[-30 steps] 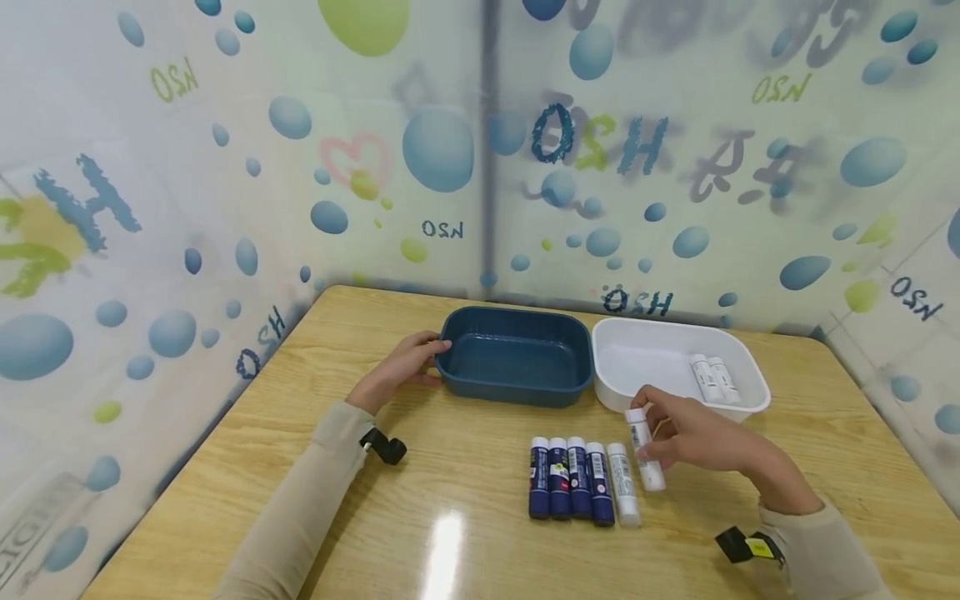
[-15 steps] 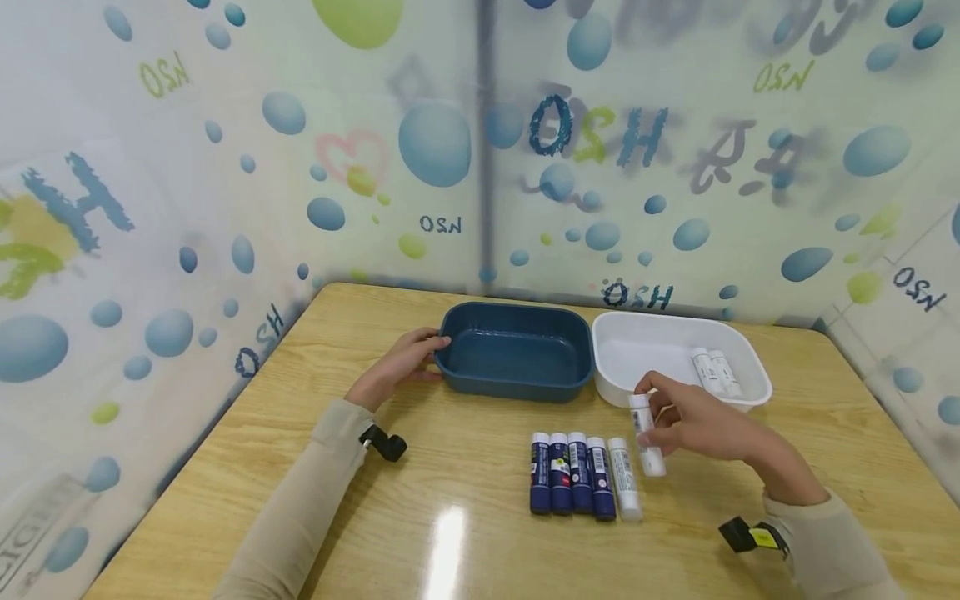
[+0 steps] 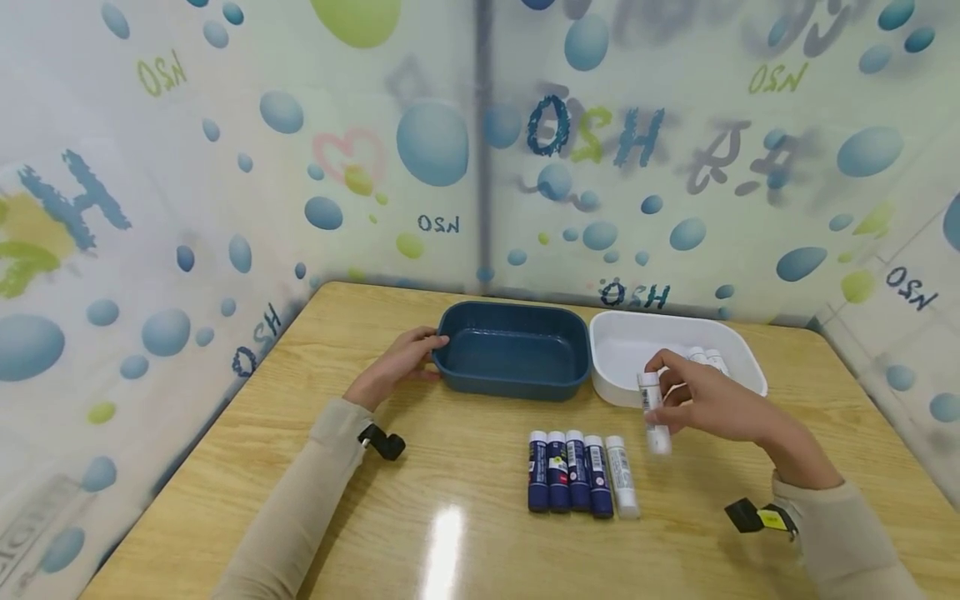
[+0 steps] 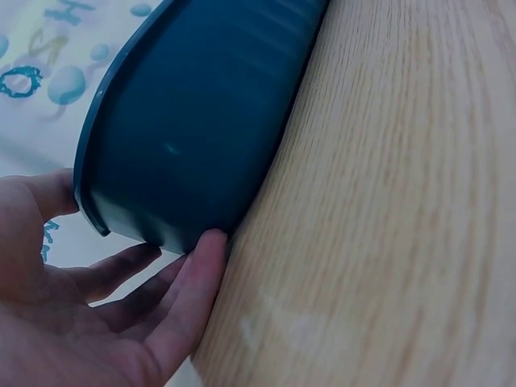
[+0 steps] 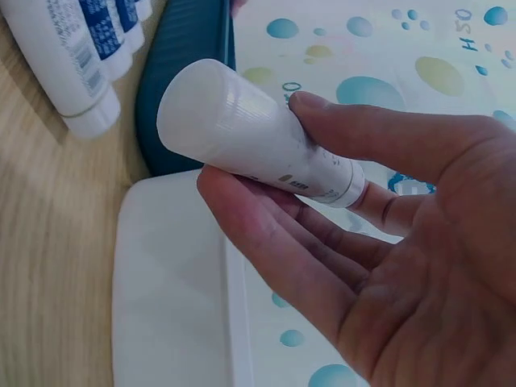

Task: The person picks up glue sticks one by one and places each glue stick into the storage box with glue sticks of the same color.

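Observation:
My right hand (image 3: 708,400) pinches a white glue stick (image 5: 234,121) between thumb and fingers, raised off the table in front of the white bin (image 3: 613,390). In the right wrist view, the stick's wider end tilts toward the camera. My left hand (image 3: 397,365) grips the left end of the dark blue bin (image 3: 513,387), its thumb over the rim and its fingers (image 4: 197,278) against the outer wall. Several blue glue sticks (image 3: 567,475) lie in a row on the table, with one white glue stick (image 3: 622,479) at their right end.
Both bins stand side by side near the back of the wooden table (image 3: 360,517). White glue sticks (image 3: 716,361) lie inside the white bin, partly hidden by my right hand. Behind the table hangs a printed curtain (image 3: 375,100).
My right hand has lifted the white glue stick away from the row, up and slightly right toward the white bin. The left hand stays on the blue bin.

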`<state>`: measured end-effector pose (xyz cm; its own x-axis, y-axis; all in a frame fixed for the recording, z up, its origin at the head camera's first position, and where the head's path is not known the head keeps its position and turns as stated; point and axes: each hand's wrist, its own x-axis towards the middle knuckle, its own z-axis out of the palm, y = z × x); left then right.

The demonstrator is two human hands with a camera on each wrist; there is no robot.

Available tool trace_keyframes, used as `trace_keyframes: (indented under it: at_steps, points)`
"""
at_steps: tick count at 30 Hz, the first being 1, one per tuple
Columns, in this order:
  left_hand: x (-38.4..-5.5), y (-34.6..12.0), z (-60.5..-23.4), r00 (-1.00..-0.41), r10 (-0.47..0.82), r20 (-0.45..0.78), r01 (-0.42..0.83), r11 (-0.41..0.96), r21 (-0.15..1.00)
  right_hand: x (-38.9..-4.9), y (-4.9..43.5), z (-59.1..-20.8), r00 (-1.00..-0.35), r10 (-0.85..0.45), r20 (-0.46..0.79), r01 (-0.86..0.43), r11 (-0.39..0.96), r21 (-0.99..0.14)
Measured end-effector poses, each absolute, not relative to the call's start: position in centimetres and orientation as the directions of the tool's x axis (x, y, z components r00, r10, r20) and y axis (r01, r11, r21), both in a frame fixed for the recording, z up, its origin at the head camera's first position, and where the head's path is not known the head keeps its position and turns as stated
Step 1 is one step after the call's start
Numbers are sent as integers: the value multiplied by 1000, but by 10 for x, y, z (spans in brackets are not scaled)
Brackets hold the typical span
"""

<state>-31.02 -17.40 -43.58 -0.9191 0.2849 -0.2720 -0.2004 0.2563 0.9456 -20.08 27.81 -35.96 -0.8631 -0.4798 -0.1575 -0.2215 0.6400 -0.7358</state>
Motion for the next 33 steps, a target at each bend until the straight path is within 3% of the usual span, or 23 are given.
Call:
trace_keyframes:
  at_steps: [15,25,33]
  points:
    - [-309,-176,-437,-917,294,-269,-198,251,948,-221,290,-321,-891,-443,-104,-273,703,-657]
    - [-311,-175,-438,-917,291,-274,-203,251,946,-247,296,-302,-881,-448,-153,-275,747,-605]
    - [-314,-176,-439,-921,274,-276,-207,258,944,-275,299,-298,-868,-425,-257,-204,777,-596]
